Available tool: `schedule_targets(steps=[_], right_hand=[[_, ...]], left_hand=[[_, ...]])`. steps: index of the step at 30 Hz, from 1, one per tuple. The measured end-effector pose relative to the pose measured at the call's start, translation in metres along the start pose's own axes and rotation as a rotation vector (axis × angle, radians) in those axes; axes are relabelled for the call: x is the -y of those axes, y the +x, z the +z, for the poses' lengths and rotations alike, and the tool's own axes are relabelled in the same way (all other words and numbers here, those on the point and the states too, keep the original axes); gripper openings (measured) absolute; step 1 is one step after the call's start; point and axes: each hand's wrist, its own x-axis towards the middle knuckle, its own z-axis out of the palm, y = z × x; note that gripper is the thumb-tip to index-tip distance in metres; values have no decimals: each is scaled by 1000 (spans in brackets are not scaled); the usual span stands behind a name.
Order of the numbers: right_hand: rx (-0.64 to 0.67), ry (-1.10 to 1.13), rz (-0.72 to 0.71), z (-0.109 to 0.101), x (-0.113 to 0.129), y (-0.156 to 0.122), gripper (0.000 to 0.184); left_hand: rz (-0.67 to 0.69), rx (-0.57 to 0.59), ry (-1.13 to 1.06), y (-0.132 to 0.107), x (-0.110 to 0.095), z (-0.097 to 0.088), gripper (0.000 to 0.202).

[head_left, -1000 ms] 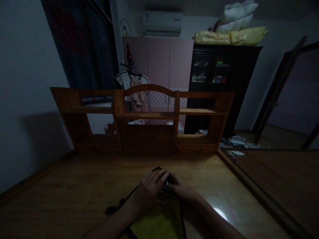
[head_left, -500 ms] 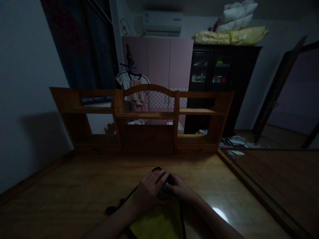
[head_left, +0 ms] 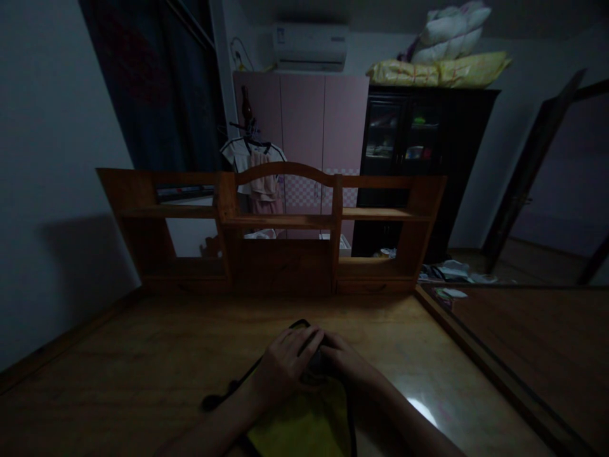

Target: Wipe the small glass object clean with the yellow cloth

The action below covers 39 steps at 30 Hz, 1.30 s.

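Note:
A yellow cloth piece with black edging (head_left: 304, 422), perhaps a bag, lies on the wooden desktop (head_left: 200, 346) beneath my forearms. At its far end my left hand (head_left: 285, 360) curls from above over a small dark, shiny object (head_left: 314, 363). My right hand (head_left: 346, 360) closes on the same object from the right, thumb toward the middle. The two hands nearly meet, and their fingers cover most of it; in this dim light its kind cannot be made out. A black strap end (head_left: 212, 402) sticks out left of my left wrist.
A wooden shelf unit (head_left: 278, 221) stands along the desk's far edge. A white wall (head_left: 57, 190) borders the left, and a raised wooden rail (head_left: 476, 355) runs along the right. Beyond are a pink wardrobe (head_left: 302, 127) and a dark cabinet (head_left: 461, 139).
Both hands stay in nearly the same place around the dark object. The right thumb and fingers have shifted slightly on it; the yellow cloth piece has hardly moved.

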Motion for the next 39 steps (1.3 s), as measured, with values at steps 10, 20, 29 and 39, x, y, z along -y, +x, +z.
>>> schedule_targets(steps=[10,20,29,39], right_hand=[[-37,85,-22,-2,-14,8,45],[-200,-70,84,-15,-16,2,36],[-142,-202,-62,-15,-4,-8,32],[-66,-14,-18,-4,-13,4,36]], left_hand=[[-101,-37,25,1,2,-1,77],[-232,-70,14,2,3,2,76],[-199,-57,-2,3,-1,1,75],[-228,-72,-2,4,-2,-1,75]])
